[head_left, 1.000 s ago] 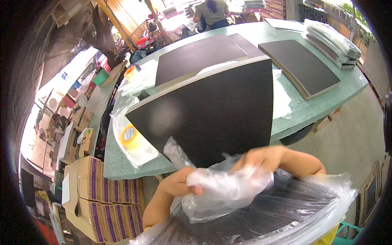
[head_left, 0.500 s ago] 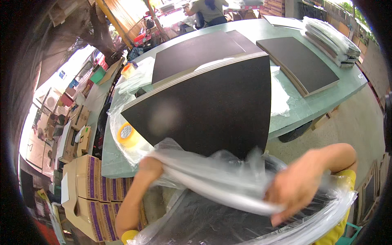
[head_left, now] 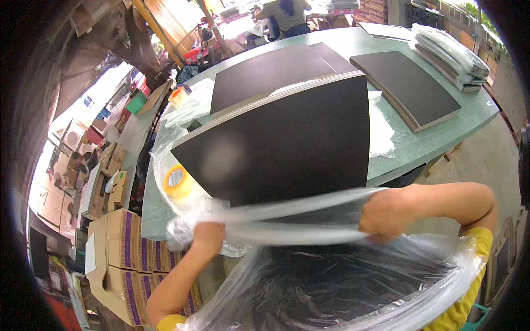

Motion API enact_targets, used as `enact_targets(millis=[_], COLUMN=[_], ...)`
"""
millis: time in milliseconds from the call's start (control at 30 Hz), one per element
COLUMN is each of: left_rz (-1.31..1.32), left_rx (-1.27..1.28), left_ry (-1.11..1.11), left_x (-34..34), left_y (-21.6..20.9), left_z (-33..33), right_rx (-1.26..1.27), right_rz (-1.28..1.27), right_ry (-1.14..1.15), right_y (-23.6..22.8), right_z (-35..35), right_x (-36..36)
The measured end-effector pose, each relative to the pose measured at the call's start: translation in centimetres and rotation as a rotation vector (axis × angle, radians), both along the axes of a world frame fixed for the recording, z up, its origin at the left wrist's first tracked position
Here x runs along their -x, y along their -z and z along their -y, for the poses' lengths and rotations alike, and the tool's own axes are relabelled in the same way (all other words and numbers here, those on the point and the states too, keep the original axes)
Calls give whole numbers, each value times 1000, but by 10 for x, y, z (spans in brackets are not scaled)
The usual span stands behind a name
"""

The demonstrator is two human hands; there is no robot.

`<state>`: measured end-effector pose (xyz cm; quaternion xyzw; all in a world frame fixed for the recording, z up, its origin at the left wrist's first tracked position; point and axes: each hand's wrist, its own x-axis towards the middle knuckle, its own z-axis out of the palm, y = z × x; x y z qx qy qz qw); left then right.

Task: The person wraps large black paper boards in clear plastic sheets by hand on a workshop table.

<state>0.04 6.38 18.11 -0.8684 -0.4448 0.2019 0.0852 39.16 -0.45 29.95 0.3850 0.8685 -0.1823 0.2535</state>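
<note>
My left hand is closed on one end of a clear plastic sheet. My right hand grips the other end, fingers curled, so the plastic stretches nearly level between them. More clear plastic drapes in wrinkles nearer my body, over something dark that I cannot make out. Just beyond my hands, a thick stack of black boards with pale edges lies on the green table, its near corner by the plastic. Whether the plastic touches the boards is unclear.
A yellow tape roll sits at the green table's left side. Other black boards lie farther back, beside plastic-wrapped bundles. Cardboard boxes stand at lower left. A person works at the far side.
My right hand has moved up, and the plastic between my hands has been pulled taut and more level. My left hand has shifted slightly down.
</note>
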Motion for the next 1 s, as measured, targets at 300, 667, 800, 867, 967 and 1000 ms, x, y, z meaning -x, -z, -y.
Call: enact_targets(millis=[300,667,800,867,967,1000], left_rz=[2044,918,978,946,818,888], left_rx=[324,-667,-721,-797,-795,-785], left_ry=[-662,0,-50,-40,3,-36], left_x=[-6,-19,-20,-17,-13,-15], left_y=[-67,-119,-115,-109,-110,-110], left_z=[-1,-53,-40,-31,-11,-9], right_rx=[-1146,-1147,-1319,-1450,-1320,-1328], right_rz=[-638,-771,-738,-714,-892,-898], right_ry=[645,457,411,370,461,457], right_y=[13,-11,-12,-12,-14,-15], right_z=[-59,-94,-65,-54,-34,-30], right_x=[-70,-54,-49,-47,-45,-46])
